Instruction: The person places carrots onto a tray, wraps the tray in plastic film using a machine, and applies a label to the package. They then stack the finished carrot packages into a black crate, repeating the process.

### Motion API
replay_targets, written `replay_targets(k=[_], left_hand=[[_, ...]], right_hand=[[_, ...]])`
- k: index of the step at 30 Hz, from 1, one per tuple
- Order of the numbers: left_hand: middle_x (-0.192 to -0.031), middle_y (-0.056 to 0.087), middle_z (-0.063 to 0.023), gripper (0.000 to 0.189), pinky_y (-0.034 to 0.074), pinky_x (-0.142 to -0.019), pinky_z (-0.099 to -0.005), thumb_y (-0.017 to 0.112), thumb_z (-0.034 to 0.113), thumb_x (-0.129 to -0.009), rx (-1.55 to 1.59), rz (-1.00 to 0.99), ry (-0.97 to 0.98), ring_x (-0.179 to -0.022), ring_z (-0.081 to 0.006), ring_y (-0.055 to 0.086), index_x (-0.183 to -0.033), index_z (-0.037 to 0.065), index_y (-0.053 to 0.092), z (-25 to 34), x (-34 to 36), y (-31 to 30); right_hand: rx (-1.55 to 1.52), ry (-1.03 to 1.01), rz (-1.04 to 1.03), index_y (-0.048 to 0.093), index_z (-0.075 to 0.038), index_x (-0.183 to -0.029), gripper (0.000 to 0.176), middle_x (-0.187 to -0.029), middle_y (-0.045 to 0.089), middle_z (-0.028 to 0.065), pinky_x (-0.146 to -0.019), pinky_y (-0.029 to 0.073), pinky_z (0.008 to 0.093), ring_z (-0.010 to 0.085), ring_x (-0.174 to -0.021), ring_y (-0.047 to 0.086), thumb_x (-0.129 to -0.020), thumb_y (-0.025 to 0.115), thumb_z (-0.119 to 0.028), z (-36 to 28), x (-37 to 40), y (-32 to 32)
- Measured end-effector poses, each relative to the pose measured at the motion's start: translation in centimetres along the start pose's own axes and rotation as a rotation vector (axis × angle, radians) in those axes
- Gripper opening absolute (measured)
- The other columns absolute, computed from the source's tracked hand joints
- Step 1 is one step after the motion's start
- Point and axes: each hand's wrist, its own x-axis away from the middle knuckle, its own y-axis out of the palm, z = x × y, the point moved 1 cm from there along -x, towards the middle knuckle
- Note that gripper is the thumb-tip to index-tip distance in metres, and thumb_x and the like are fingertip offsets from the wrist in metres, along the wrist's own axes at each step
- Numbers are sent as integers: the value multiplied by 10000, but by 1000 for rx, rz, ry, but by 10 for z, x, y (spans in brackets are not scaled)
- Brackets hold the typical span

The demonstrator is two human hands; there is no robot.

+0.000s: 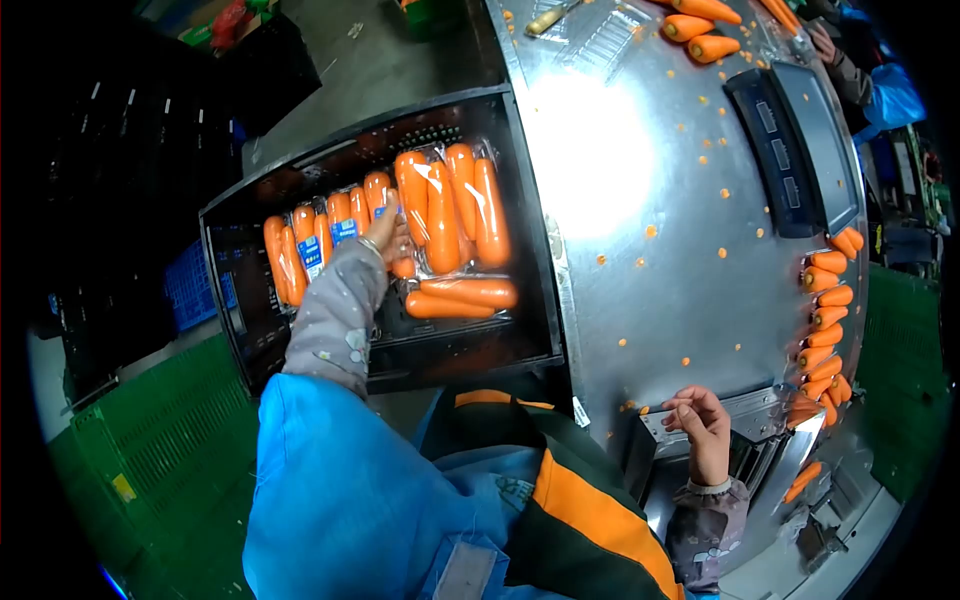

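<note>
Left hand (pixel 388 235) rests among the bags of carrots (pixel 450 210), though I cannot tell if it grips one; right hand (pixel 705 430) is slack and empty at the table edge.

A green crate (pixel 150 440) sits low at the far left. Next comes a black crate (pixel 232 290) with the bags lying flat inside. The left hand's fingers touch them mid-crate, with bags on both sides, and the near end of the crate floor is bare. The crate's right wall meets a steel table (pixel 620 200), which is glaring with light and speckled with carrot bits but has a broad open middle. The right hand, fingers half curled, sits at the table's near rim beside a metal chute (pixel 770 450). Loose carrots (pixel 825 320) line the right rim below a dark panel (pixel 800 150).
</note>
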Motion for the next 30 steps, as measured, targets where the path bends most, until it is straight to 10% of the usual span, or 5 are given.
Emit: replay_targets(k=[10, 18, 22, 28, 30], left_hand=[[-1059, 538, -76, 721, 423, -904, -347, 487, 667, -812, 62, 213, 61, -1018, -226, 540, -1212, 68, 454, -16, -6, -9], [-1328, 427, -233, 708, 452, -892, -394, 469, 489, -903, -708, 291, 25, -1210, -313, 437, -1418, 52, 254, -28, 3, 16], [-1371, 402, -168, 544, 306, -1046, -354, 546, 156, -895, -868, 365, 1067, -1248, -281, 391, -1371, 10, 326, 20, 82, 174], [-1230, 491, -204, 384, 232, -1059, -467, 601, 96, -792, -1106, -47, 1264, -1218, -365, 411, -1150, -12, 512, -9, 104, 326], [-1206, 501, -197, 353, 171, -1055, -551, 610, 126, -789, -1312, -63, 1248, -1230, -389, 383, -1111, 3, 534, -29, 90, 333]], right_hand=[[44, 27, -123, 548, -20, -1032, 162, -911, 639, 63, -697, 466, 232, 114, -773, 590, -882, 575, -76, -1, -7, 1], [139, -101, 50, 564, -16, -1012, 149, -861, 608, 10, -645, 452, 213, 79, -758, 567, -878, 598, -71, -13, 1, -86], [257, -292, 489, 573, -28, -1017, 181, -840, 599, 14, -573, 456, 217, 86, -704, 583, -843, 605, -67, -32, 0, -213], [864, -80, 980, 546, 3, -1108, 354, -854, 623, 112, -527, 483, 256, 150, -618, 606, -803, 616, -161, 28, -60, -448], [591, 227, 915, 548, 26, -1142, 496, -900, 627, 139, -619, 497, 302, 199, -737, 624, -767, 663, -278, -2, -75, -423]])
